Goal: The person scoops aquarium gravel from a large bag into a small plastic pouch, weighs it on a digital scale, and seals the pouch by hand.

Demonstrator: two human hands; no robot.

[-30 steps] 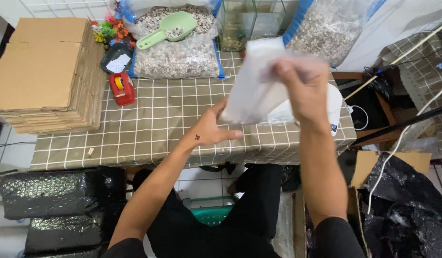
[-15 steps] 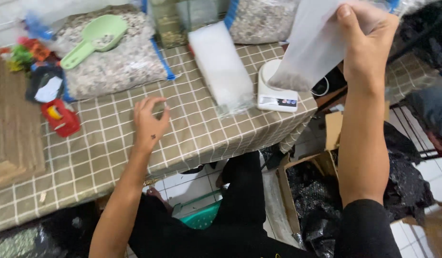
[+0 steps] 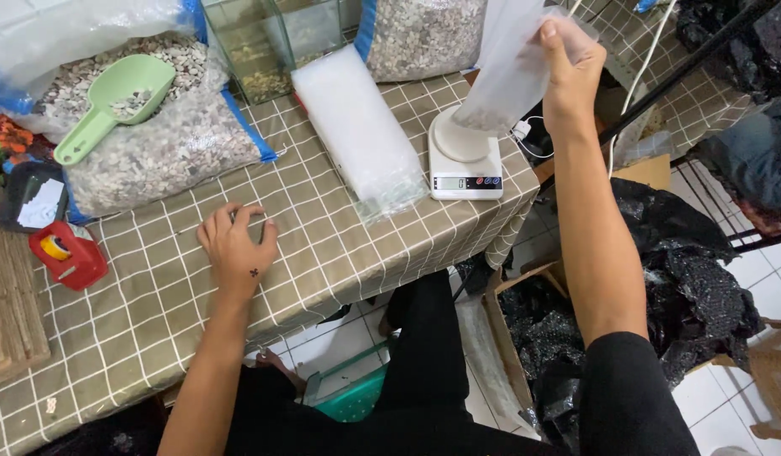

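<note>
Right hand (image 3: 569, 72) raised, gripping plastic bag (image 3: 509, 67).

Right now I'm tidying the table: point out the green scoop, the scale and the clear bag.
green scoop (image 3: 112, 105), head view, on its bowl.
scale (image 3: 465, 160), head view, on its white body.
clear bag (image 3: 513, 72), head view, mid-bag, held by right hand (image 3: 569, 72).

Soft, even daylight filled the room, bright without harsh shadows. The translucent plastic bag (image 3: 509, 72) in the raised right hand (image 3: 568, 72) looked slightly motion-blurred, while the checked olive surface (image 3: 340, 245) stayed sharp.
</note>
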